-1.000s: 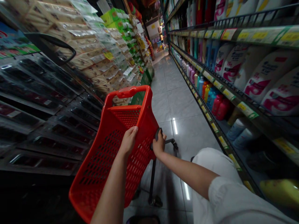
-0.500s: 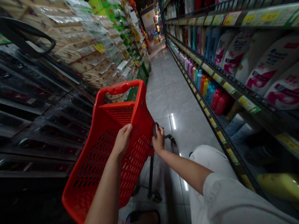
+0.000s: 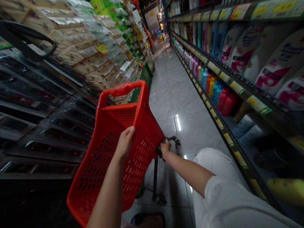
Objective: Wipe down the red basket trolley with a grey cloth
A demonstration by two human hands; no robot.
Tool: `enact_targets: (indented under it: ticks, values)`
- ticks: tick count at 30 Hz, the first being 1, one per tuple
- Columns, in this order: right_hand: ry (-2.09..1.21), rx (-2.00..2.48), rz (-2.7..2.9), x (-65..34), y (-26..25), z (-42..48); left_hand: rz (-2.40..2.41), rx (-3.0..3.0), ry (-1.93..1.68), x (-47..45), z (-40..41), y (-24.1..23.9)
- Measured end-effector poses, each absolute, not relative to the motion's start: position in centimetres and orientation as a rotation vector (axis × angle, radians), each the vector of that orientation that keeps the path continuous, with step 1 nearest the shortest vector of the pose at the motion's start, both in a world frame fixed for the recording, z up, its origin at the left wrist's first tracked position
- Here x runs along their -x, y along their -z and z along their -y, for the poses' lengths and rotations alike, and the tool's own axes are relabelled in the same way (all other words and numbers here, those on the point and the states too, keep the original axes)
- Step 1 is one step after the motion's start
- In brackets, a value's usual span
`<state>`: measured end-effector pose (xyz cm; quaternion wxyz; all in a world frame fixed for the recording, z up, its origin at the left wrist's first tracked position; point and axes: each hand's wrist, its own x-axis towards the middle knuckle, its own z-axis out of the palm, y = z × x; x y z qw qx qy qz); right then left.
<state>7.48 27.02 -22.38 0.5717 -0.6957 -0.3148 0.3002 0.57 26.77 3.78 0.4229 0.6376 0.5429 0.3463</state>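
Note:
A red plastic shopping cart [image 3: 149,118] with perforated walls leans at an angle in front of me, nothing visible in its basket. My left hand [image 3: 125,144] is closed on the cart's upper side rim, thumb on top. My right hand [image 3: 165,148] is wrapped round a dark grip-like part [image 3: 159,152] on the cart's outer side; its fingers are partly hidden. Below the basket a dark leg [image 3: 155,177] runs down to a caster wheel [image 3: 159,199]. Another caster [image 3: 177,141] rests on the floor beyond my right hand.
Shelves with price tags [image 3: 257,104] line the right side, holding shampoo bottles [image 3: 273,71] and coloured bottles [image 3: 223,98]. Stacked packages [image 3: 95,60] and dark boxed goods [image 3: 64,136] crowd the left. A grey tiled aisle [image 3: 166,91] runs ahead. My foot [image 3: 147,220] is below the cart.
My right hand has shifted down and slightly right with the dark grip-like part, which has swung lower against the cart. My left hand stays on the rim. The view moved slightly.

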Motion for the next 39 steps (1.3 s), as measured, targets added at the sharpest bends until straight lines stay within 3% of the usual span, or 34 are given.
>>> enact_targets:
  ticks: [5,14,39]
  values:
    - [-0.698,1.561,0.608,-7.2,17.2,-28.0,-1.333,-1.584,-0.886,-0.6,-26.7,-3.6]
    - [-0.478,1.159,1.114,-14.3,6.6,-30.4,-1.277,-1.541,-0.911,-0.5,-26.9,-3.3]
    - [-0.146,1.236,1.533,-13.5,4.9,-27.7,-1.194,-1.579,-0.988,-0.1,-28.3,-2.1]
